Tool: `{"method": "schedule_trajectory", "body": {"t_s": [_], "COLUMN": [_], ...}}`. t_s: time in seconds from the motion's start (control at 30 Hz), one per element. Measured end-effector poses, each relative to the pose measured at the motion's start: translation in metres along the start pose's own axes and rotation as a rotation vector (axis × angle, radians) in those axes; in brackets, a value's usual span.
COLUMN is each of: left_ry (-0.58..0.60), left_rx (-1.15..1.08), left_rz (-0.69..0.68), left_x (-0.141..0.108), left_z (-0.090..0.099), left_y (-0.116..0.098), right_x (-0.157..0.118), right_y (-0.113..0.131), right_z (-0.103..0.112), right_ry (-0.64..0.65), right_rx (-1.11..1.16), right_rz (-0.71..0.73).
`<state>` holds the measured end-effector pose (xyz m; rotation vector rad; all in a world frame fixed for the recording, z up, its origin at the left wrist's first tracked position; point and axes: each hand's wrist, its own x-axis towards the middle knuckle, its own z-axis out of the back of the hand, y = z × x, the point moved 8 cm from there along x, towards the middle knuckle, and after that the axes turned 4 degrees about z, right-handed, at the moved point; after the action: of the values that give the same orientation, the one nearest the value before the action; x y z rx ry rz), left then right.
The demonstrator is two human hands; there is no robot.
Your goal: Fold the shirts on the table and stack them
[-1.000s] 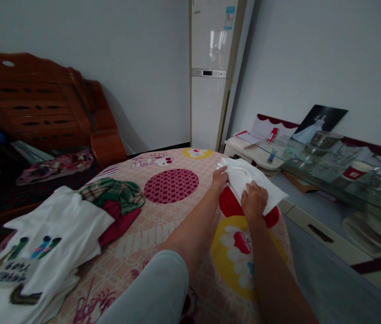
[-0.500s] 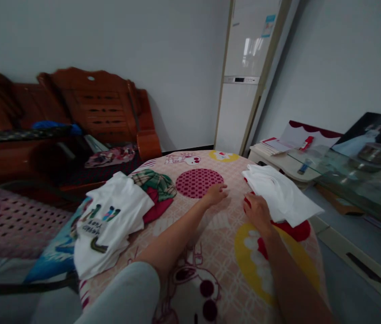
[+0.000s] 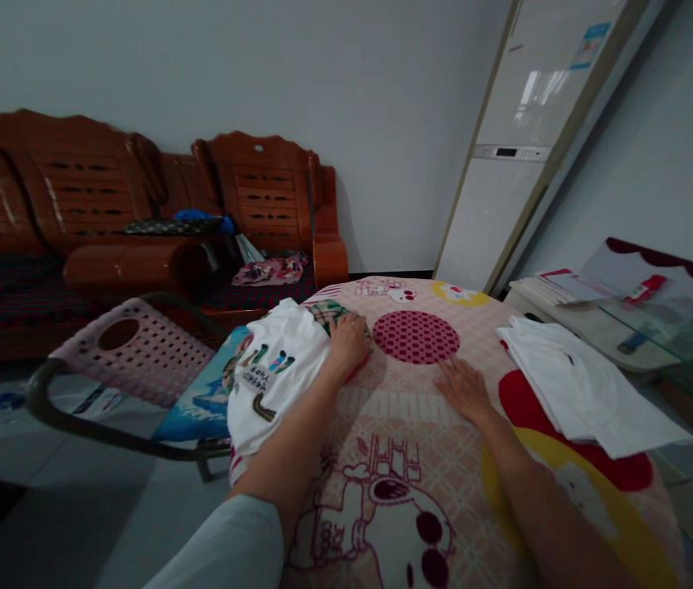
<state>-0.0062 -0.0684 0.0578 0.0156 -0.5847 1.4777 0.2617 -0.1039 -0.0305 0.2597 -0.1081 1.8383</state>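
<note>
Centrally, a left hand [image 3: 351, 339] lies across plaid cloth [image 3: 324, 312], grip unclear; the right hand [image 3: 464, 391] spreads its fingers over the worktop [image 3: 386, 402]. Folded white fabric [image 3: 582, 380] rests flat at frame right, seemingly to keep its shape.

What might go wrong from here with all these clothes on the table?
The folded white cloth pokes past the right edge of the table, so a bump might slide it off.

The left hand is on the green plaid cloth, right against the printed white shirt; pulling one might drag or rumple the other.
</note>
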Motion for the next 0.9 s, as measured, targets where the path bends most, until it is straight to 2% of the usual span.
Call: {"method": "schedule_trajectory", "body": {"t_s": [0.13,0.23,0.3,0.4,0.57,0.67,0.77,0.83,0.9], "left_ry": [-0.003,-0.073,-0.089,-0.061,-0.034,-0.099,-0.227,-0.247,-0.172], "left_rx": [0.118,0.142,0.17,0.205,0.156,0.004,-0.219,-0.357,-0.472], "left_rz": [0.044,0.142,0.218,0.286,0.357,0.334,0.203,0.064,-0.134], "left_x": [0.004,0.007,0.006,0.002,0.0,0.002,-0.001,-0.01,-0.022], "left_z": [0.027,0.053,0.062,0.062,0.067,0.085,0.1,0.095,0.073], "left_y": [0.043,0.078,0.094,0.103,0.102,0.084,0.038,-0.004,-0.053], "right_x": [0.004,0.006,0.007,0.009,0.008,0.008,0.01,0.011,0.011], "right_y": [0.002,-0.003,-0.007,-0.01,-0.009,-0.009,-0.01,-0.011,-0.011], "right_z": [-0.002,-0.006,-0.009,-0.01,-0.008,-0.007,-0.004,0.002,0.01], "right_ry": [-0.102,-0.139,-0.149,-0.156,-0.188,-0.208,-0.234,-0.259,-0.276], "right_rx": [0.016,0.059,0.084,0.112,0.14,0.172,0.265,0.392,0.571], "right_rz": [0.035,0.066,0.073,0.07,0.103,0.092,0.065,0.057,0.028]}}
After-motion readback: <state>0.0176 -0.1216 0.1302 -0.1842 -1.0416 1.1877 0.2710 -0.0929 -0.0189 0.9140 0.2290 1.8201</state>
